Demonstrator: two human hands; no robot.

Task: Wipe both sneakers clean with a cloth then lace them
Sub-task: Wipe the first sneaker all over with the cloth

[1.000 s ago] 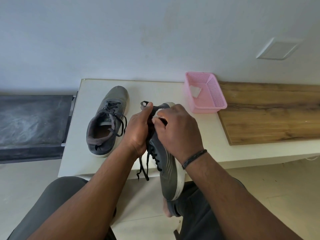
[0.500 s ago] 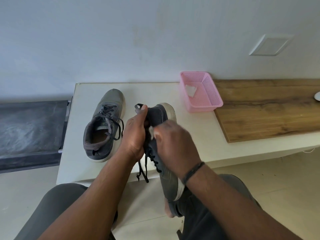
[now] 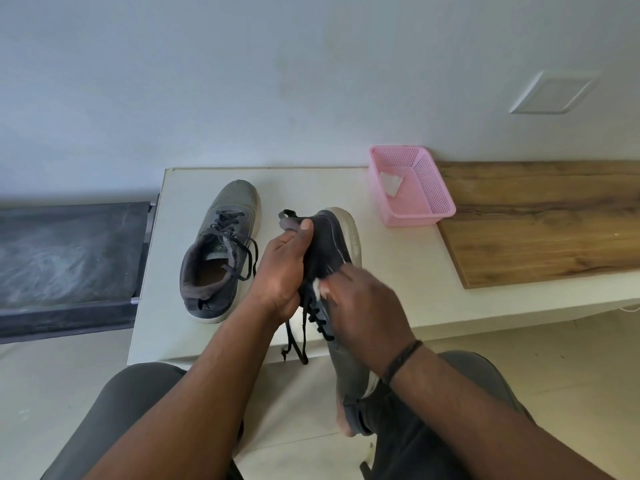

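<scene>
A grey sneaker (image 3: pixel 334 244) is held on its side above the front edge of the white table (image 3: pixel 398 265), heel away from me, black laces (image 3: pixel 294 341) dangling. My left hand (image 3: pixel 282 268) grips its heel and collar, thumb on the upper. My right hand (image 3: pixel 363 306) pinches a small white cloth (image 3: pixel 317 287) against the sneaker's side; most of the cloth is hidden under the fingers. The second grey sneaker (image 3: pixel 221 251) stands upright on the table to the left, laced, its lace ends loose.
A pink mesh basket (image 3: pixel 436 206) with a white crumpled wipe (image 3: pixel 391 183) sits at the table's back right. A wooden board (image 3: pixel 540 220) lies to the right. A dark slab (image 3: pixel 65 258) lies left of the table. My knees are below the front edge.
My right hand with the cloth has slid down the sneaker's side from near the heel toward the lace area. The left hand keeps its grip on the heel.
</scene>
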